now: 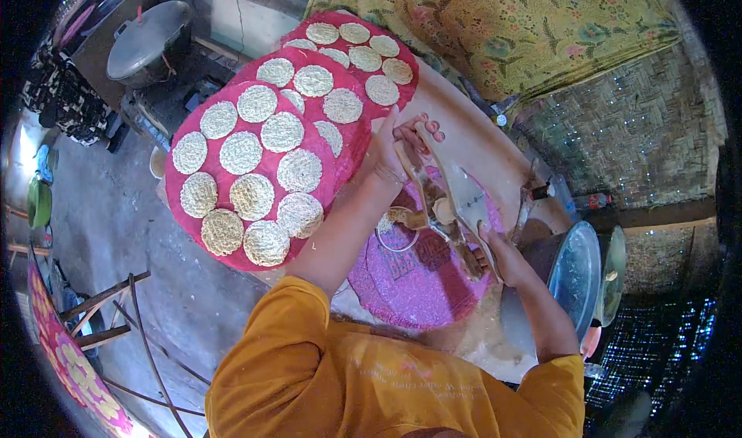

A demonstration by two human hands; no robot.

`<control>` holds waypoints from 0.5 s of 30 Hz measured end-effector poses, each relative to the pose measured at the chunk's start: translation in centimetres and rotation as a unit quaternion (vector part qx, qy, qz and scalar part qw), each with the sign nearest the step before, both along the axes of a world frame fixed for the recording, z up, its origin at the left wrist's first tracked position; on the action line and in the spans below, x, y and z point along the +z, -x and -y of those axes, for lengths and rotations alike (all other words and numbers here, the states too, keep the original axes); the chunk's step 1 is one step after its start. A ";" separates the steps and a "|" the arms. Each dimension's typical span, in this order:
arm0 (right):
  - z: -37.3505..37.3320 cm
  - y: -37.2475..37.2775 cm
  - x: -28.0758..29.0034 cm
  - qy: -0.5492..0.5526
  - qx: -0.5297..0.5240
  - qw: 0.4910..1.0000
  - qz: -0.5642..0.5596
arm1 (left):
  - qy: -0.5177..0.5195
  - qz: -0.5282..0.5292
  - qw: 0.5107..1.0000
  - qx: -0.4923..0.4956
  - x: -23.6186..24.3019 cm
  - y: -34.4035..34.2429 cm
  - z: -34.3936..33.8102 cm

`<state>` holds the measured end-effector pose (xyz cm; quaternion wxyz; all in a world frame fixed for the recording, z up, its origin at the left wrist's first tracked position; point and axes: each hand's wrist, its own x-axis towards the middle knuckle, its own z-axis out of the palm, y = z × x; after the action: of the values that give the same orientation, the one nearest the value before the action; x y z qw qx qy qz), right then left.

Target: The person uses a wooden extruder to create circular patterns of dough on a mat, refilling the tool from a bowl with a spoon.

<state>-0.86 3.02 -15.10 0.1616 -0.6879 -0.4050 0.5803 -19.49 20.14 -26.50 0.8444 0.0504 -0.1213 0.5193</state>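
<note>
My left hand (389, 148) is closed round the far ends of a wooden hand press (461, 192), which has two long arms and a round plug between them. My right hand (502, 254) grips the near ends of the same press. The tool hangs tilted over a round pink speckled mat (379, 295). On that mat lies a thin pale ring (399, 250), with a bit of yellowish stringy dough (389, 220) inside its far part. The press partly hides the ring and the mat.
Left of my left arm, overlapping round red trays (332, 133) carry many flat, lacy dough discs (240, 153). A large metal basin (576, 272) stands right of my right arm. A lidded pot (151, 42) is far left. Patterned cloth (541, 28) hangs at the back. Sticks (143, 326) stand lower left.
</note>
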 end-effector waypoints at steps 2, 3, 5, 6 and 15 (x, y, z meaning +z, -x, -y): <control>0.3 0.7 1.4 0.004 0.010 1.000 0.005 | 0.037 0.000 0.999 0.006 -0.9 -0.2 0.6; 0.4 0.9 1.6 0.008 0.021 1.000 0.010 | 0.037 -0.001 0.999 0.006 -1.4 -0.2 1.1; 1.0 0.3 1.3 0.026 0.009 1.000 0.000 | 0.076 -0.031 0.997 0.005 -0.7 0.0 2.3; 1.4 0.0 1.0 0.044 0.001 0.999 -0.010 | 0.077 -0.031 0.997 0.002 -0.7 0.1 2.6; 2.0 1.9 -3.1 0.003 -0.029 0.994 -0.103 | 0.016 -0.083 0.996 0.026 -0.1 3.5 0.8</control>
<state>-2.71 0.99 -18.20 0.2172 -0.6362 -0.3641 0.6446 -22.97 19.33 -26.63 0.8383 0.0826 -0.0410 0.5374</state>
